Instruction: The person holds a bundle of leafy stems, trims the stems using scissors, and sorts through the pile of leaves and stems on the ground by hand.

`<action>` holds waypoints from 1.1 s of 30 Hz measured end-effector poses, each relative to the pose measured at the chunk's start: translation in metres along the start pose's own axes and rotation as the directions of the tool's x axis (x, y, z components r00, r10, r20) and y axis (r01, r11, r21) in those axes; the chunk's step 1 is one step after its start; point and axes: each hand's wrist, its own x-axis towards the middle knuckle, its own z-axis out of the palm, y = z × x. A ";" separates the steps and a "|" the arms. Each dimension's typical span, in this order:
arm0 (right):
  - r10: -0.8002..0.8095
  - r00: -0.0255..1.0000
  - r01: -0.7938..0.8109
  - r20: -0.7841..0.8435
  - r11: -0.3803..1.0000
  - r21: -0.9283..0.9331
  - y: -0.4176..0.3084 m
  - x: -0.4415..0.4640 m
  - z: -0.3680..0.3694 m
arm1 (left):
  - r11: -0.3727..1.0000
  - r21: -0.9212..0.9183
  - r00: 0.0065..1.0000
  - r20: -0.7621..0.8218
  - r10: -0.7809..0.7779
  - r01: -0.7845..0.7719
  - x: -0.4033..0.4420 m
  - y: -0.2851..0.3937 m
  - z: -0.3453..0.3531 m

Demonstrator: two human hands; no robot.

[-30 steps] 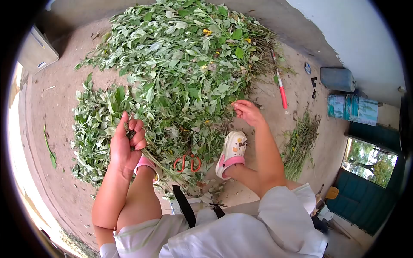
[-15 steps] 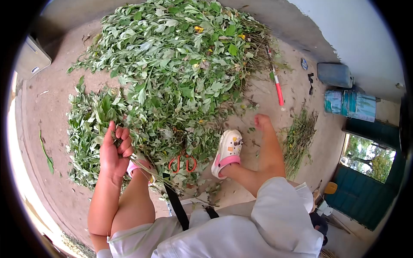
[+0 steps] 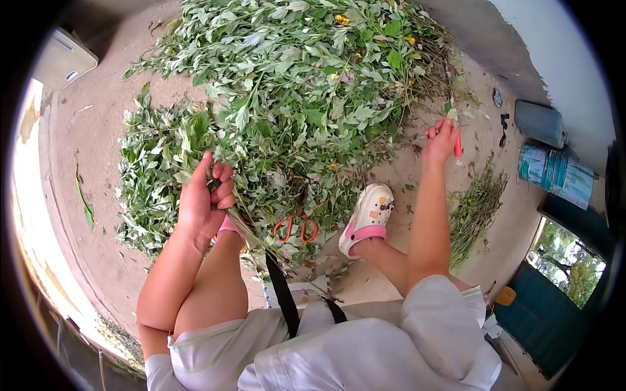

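One bunch of stems (image 3: 242,225) sits in the left hand (image 3: 212,195), fingers closed round it, leafy end forward. Apparent step: handling stems; the next move calls for a steady left hold. The right hand (image 3: 440,140) is extended beside the leafy pile (image 3: 293,78), near a red handle (image 3: 458,146), fingers curled; contents, I cannot tell.

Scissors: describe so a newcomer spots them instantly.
Find the big pile of leafy stems. At its near edge, between the two clogs, lie the scissors. Orange and double-looped, they stand out from the green around them.
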 end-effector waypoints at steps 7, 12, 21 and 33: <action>0.631 0.201 0.665 0.749 0.474 -0.577 -0.006 -0.113 0.043 | 1.000 0.005 1.000 0.023 -0.004 0.004 -0.001 -0.001 0.000; 0.410 0.726 0.398 0.552 0.404 -0.823 0.094 -0.146 -0.005 | 1.000 -0.003 1.000 0.018 0.009 -0.009 -0.003 0.003 -0.006; 0.792 0.397 -0.505 0.463 0.610 -0.610 0.092 -0.203 0.031 | 0.999 0.043 0.999 0.043 -0.027 0.025 0.000 -0.001 -0.011; 0.013 0.606 0.764 0.796 0.269 -0.586 0.047 -0.073 0.129 | 0.998 0.052 0.999 0.018 -0.040 0.039 0.001 -0.003 -0.003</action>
